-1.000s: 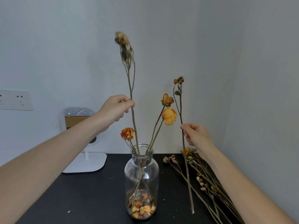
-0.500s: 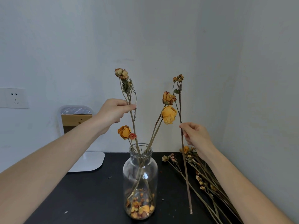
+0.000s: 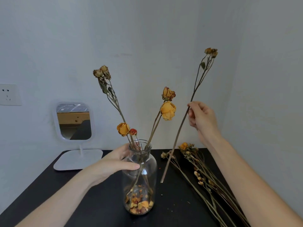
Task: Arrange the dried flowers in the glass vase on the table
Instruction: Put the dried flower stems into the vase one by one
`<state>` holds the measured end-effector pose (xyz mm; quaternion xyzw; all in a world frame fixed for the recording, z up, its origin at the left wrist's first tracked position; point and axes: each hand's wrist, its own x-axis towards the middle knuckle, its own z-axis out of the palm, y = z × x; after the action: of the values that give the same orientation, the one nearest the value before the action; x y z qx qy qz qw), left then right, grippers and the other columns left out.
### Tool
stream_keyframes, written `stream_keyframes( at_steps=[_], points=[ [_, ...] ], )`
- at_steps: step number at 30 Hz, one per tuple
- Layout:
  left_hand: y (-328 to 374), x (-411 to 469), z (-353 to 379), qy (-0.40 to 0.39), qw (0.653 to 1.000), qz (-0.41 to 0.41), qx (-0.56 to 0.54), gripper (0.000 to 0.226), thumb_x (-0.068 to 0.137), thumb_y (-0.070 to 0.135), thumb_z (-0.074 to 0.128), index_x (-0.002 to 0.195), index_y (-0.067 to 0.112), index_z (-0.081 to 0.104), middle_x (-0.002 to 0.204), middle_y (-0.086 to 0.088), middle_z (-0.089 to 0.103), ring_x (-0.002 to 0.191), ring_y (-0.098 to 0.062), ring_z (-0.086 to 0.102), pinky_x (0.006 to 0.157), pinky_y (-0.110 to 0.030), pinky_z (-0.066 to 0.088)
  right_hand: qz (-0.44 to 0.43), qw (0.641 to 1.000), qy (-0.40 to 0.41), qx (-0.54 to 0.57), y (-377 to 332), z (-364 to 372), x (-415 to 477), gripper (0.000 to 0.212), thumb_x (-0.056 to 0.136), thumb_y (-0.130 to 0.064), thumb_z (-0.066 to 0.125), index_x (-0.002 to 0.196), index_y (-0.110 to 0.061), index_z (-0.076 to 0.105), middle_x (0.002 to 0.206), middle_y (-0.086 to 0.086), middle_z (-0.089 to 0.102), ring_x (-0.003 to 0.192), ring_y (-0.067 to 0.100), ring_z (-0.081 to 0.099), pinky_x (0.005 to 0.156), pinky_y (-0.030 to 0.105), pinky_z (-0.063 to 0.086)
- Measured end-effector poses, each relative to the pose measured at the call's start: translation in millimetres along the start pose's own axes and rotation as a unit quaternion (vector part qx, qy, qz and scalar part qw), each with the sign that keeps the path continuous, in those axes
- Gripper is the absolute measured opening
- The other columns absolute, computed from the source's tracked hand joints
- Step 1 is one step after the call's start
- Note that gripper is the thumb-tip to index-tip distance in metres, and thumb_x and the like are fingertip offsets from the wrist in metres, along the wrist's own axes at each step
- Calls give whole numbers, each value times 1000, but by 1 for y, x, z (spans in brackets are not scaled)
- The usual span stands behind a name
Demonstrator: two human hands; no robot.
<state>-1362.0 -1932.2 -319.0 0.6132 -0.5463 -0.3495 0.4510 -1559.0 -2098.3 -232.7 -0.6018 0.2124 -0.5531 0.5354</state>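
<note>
1. Clear glass vase (image 3: 148,175) stands upright on the black bench (image 3: 82,194), centre front, with loose orange and yellow dried petals (image 3: 139,205) in its bottom.
2. Left hand (image 3: 114,163) holds the vase at the shoulder. Its grip is closed round the glass, with the thumb across the front and the fingers behind the neck.
3. Already in the vase:
   - tall stem with pale withered buds (image 3: 101,72), leaning left
   - two yellow-orange dried roses (image 3: 168,110), leaning right
   - short orange rose (image 3: 123,128) with a small red bud (image 3: 133,131) touching it, just above the rim
4. Right hand (image 3: 200,118) is raised right of the vase, its grip pinched on a long dried flower stem (image 3: 175,145) at about mid-length.
5. That stem is outside the vase and tilted, with the flower head up and to the right. Its cut end is low, just beside the vase's right wall. I cannot tell if it touches the bench.
6. Pile of loose dried flower stems (image 3: 200,174) lies on the bench at right, heads toward the wall.
7. White-framed stand mirror (image 3: 73,122) is at back left on the bench, and a white wall socket (image 3: 8,95) is at far left.
</note>
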Motion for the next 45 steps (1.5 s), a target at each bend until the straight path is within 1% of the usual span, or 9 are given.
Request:
stream_keyframes(
  at_steps=[3, 10, 16, 19, 24, 27, 37, 42, 45],
  points=[
    [-3, 10, 5, 59, 998, -7, 8, 56, 60, 37, 78, 111, 39, 56, 117, 20, 60, 114, -3, 52, 105, -33, 38, -28, 999, 9, 16, -8, 3, 1, 16, 92, -15, 50, 78, -15, 58, 47, -9, 49, 37, 6, 31, 36, 18, 24],
    [-15, 15, 12, 168, 985, 14, 43, 54, 58, 44, 83, 101, 44, 50, 103, 27, 58, 96, 7, 52, 68, -8, 37, -73, 995, 38, 52, -22, 7, 1, 19, 93, -13, 47, 77, -20, 53, 48, -10, 49, 38, 5, 33, 37, 17, 25],
    [-16, 17, 15, 245, 966, 31, 81, 54, 55, 43, 84, 91, 41, 45, 96, 24, 53, 88, 6, 49, 66, -9, 36, -89, 993, 51, 53, -28, 14, -1, 19, 94, -15, 46, 78, -23, 53, 48, -12, 49, 40, 4, 37, 37, 15, 27],
    [-18, 18, 16, 250, 960, 46, 116, 45, 60, 42, 83, 86, 43, 47, 97, 22, 52, 93, 1, 49, 79, -19, 42, -100, 991, 61, 64, -33, 17, 1, 19, 95, -17, 46, 79, -24, 52, 48, -12, 49, 40, 3, 37, 37, 15, 26],
    [-20, 17, 20, 203, 979, 12, 31, 46, 63, 44, 80, 95, 44, 47, 98, 23, 58, 89, 6, 52, 67, -8, 38, -107, 988, 69, 84, -39, 20, 3, 17, 95, -18, 45, 81, -26, 51, 49, -12, 49, 39, 4, 36, 37, 16, 27],
    [-18, 16, 21, 197, 980, 6, 13, 54, 55, 52, 79, 97, 44, 46, 102, 22, 58, 94, 3, 53, 71, -12, 40, -106, 990, 50, 75, -36, 25, 0, 18, 95, -18, 45, 80, -25, 50, 49, -12, 50, 39, 5, 37, 37, 16, 28],
    [-15, 16, 33, 230, 972, 42, 8, 53, 60, 38, 83, 101, 36, 49, 107, 12, 60, 100, -5, 56, 79, -20, 43, -100, 990, -83, -54, -7, 39, -19, 13, 92, -14, 54, 81, -20, 58, 57, -6, 59, 41, 6, 45, 38, 14, 34],
    [-15, 16, 33, 235, 971, 44, 15, 47, 62, 37, 83, 96, 33, 50, 102, 10, 61, 94, -3, 56, 70, -14, 41, -107, 972, -160, -132, 8, 40, -22, 14, 90, -13, 58, 79, -22, 60, 61, -2, 58, 43, 3, 46, 41, 11, 36],
    [-17, 16, 33, 238, 970, 42, 11, 50, 60, 39, 83, 99, 34, 51, 105, 11, 62, 98, -5, 57, 80, -22, 45, -90, 956, -206, -189, 14, 43, -23, 14, 89, -14, 59, 79, -24, 59, 60, -6, 58, 44, 1, 47, 42, 10, 37]
  ],
)
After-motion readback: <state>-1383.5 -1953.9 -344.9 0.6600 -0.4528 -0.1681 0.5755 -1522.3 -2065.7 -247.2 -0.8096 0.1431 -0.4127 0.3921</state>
